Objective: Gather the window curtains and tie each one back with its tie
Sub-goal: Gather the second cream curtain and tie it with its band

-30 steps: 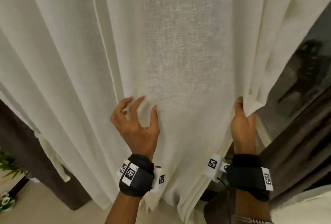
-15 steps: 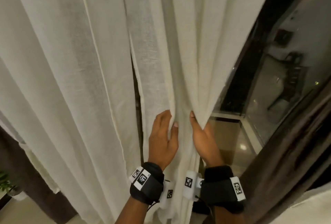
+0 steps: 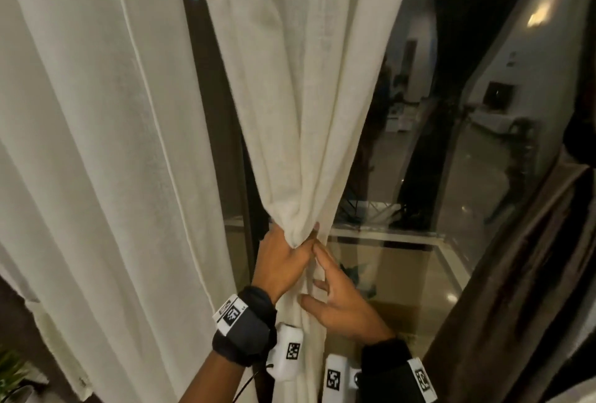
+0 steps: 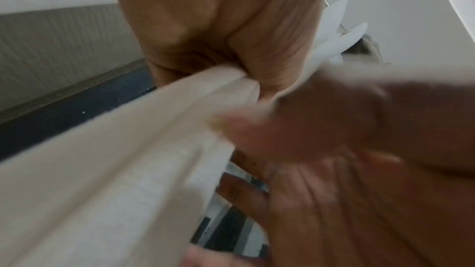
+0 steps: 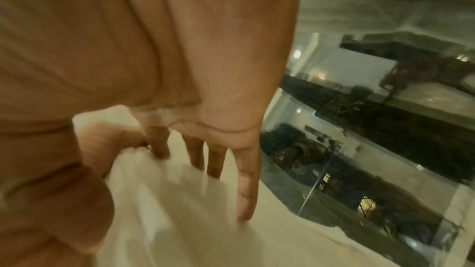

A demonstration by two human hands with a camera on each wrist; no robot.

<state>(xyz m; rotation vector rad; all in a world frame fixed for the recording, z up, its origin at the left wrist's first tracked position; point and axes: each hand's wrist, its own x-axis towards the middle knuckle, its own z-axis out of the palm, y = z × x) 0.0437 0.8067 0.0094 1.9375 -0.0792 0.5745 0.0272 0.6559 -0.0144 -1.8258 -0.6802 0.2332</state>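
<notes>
A cream sheer curtain [image 3: 303, 112] hangs in front of the dark window and is bunched into a narrow bundle at waist height. My left hand [image 3: 283, 257] grips that bundle, fingers curled round the folds; the left wrist view shows the cloth [image 4: 128, 170] pinched in the left hand's palm [image 4: 218, 27]. Just below and to the right, my right hand [image 3: 335, 293] lies against the hanging folds with straight, spread fingers. The right wrist view shows the right hand's fingers [image 5: 246, 190] resting on the cloth [image 5: 180, 220]. No tie is held by either hand.
A second cream curtain panel [image 3: 96, 144] hangs ungathered on the left, with a narrow white strip [image 3: 61, 348] dangling at its lower edge. A dark brown drape [image 3: 516, 289] hangs at the right. Window glass [image 3: 419, 144] and its frame [image 3: 219, 112] stand behind. A plant [image 3: 9, 370] sits bottom left.
The hands came together from wide apart, sweeping the curtain into one bundle and baring the window. The left hand closed round the bundle; the right hand slid lower and straightened.
</notes>
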